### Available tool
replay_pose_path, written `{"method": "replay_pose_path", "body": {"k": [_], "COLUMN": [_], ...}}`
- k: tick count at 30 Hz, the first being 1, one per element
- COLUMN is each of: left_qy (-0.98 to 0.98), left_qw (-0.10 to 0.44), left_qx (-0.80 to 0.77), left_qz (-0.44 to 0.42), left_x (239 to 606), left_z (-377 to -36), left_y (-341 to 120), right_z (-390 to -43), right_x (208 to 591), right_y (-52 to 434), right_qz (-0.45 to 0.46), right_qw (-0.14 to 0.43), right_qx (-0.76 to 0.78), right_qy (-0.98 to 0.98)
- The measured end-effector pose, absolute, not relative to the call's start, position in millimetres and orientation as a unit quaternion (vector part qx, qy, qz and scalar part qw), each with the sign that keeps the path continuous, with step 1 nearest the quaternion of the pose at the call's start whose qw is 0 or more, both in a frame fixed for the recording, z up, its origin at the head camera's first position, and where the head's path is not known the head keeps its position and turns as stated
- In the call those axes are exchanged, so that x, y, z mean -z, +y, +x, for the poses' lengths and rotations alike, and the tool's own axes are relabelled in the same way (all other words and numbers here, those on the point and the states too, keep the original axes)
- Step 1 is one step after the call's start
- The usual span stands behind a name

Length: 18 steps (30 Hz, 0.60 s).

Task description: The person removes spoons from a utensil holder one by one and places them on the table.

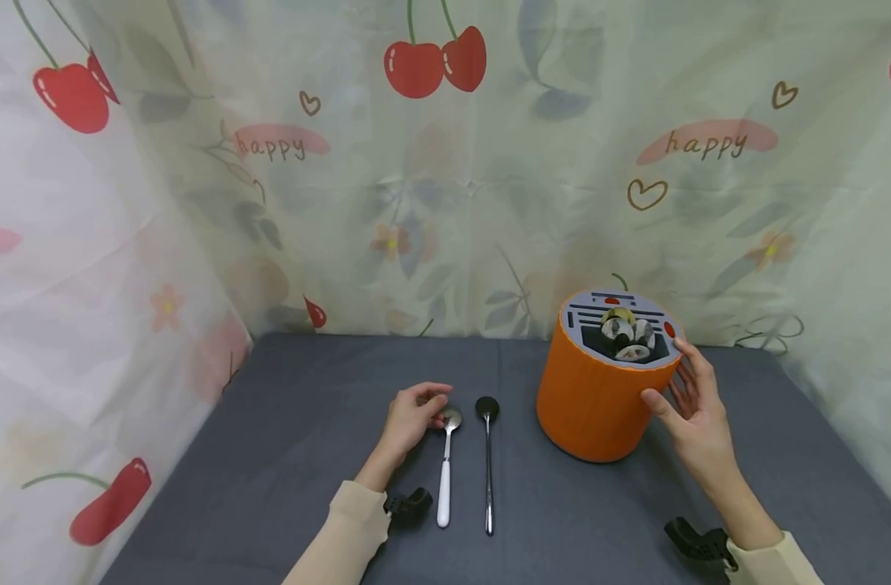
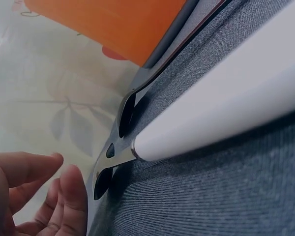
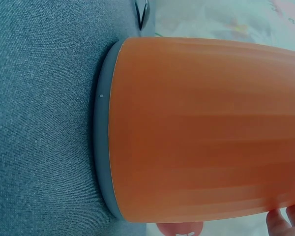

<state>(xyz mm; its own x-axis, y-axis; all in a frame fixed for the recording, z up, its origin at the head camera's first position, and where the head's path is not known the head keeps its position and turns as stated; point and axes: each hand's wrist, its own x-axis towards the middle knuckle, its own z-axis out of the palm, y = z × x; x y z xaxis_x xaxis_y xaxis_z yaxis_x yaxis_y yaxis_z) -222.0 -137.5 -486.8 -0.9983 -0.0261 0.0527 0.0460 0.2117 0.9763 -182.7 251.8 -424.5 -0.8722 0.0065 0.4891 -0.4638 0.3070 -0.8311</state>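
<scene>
White-handled spoon (image 1: pixel 445 475) lies on bench (image 1: pixel 270 455), left of black spoon (image 1: pixel 487 463). Left hand (image 1: pixel 412 416) fingers curled at its steel bowl, grip unclear. Right hand (image 1: pixel 690 406) spread against orange holder (image 1: pixel 599 398), far right. Spoon likely light, rigid, slick; take handle middle.

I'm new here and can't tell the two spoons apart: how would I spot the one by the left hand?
Start at the orange holder on the grey table. Two spoons lie left of it; take the farther one, the white-handled spoon, its silver bowl at the left hand. The black spoon beside it is slimmer.
</scene>
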Motion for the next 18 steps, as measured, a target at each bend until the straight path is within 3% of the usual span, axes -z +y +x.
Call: {"method": "replay_pose_path", "body": {"k": [18], "left_qy": [-0.76], "left_qw": [0.035], "left_qx": [0.648], "left_qz": [-0.02], "left_x": [483.3], "left_z": [-221.1], "left_y": [-135.0], "right_z": [-181.8], "right_x": [424.5], "right_y": [251.8], "right_qz": [0.147], "right_qw": [0.205], "right_qx": [-0.573], "right_qy": [-0.78]}}
